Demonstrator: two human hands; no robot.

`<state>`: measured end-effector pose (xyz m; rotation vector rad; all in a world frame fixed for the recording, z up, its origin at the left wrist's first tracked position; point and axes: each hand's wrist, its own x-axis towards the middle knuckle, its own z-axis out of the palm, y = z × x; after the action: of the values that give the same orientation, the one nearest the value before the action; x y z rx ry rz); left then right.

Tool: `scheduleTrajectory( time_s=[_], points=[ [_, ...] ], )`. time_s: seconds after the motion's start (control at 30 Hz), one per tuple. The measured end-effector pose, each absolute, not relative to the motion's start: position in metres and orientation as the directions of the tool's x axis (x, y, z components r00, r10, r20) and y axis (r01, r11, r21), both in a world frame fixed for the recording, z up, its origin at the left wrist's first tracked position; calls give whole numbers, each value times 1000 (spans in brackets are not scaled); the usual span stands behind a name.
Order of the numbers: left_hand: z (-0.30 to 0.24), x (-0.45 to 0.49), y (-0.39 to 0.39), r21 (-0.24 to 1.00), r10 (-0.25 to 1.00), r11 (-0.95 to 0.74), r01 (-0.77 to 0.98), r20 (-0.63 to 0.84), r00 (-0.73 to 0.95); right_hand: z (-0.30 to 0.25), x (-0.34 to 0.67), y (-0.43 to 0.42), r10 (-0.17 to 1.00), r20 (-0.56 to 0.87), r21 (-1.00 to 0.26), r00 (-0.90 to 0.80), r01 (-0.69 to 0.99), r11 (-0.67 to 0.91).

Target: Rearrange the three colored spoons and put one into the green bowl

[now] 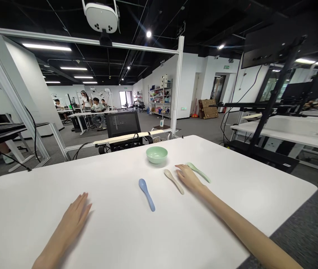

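Your right hand (pixel 188 177) lies with its grip open between the beige spoon (pixel 172 181) and green spoon (pixel 199 172), in front of the mint bowl (pixel 156 154); your left hand (pixel 73 216) is open too, holding nothing.

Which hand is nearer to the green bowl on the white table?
The right hand is nearer: it lies just in front of and to the right of the pale green bowl, not touching it. The left hand is farther away, in front of the bowl and to its left.

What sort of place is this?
Probably an open-plan lab or tech workspace: an aluminium frame carrying a white camera unit above the white table, with stocked metal shelving beyond.
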<state>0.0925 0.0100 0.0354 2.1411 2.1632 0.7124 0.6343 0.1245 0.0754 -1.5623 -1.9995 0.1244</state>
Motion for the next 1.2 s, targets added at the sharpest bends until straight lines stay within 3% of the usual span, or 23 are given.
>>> scheduleTrajectory(
  time_s=[0.3, 0.73, 1.0, 1.2],
  points=[
    [10, 46, -4, 286, 939, 183, 941, 232, -254, 56, 639, 139, 913, 352, -433, -207, 829, 355],
    [5, 43, -4, 267, 936, 190, 945, 243, -256, 51, 642, 142, 913, 337, -397, -229, 845, 358],
    [-1, 31, -1, 211, 956, 138, 968, 227, -186, 71, 634, 123, 930, 326, -494, -167, 809, 318],
    [-12, 24, 4, 208, 949, 139, 968, 253, -191, 79, 612, 87, 967, 223, -564, -122, 793, 230]
  ],
)
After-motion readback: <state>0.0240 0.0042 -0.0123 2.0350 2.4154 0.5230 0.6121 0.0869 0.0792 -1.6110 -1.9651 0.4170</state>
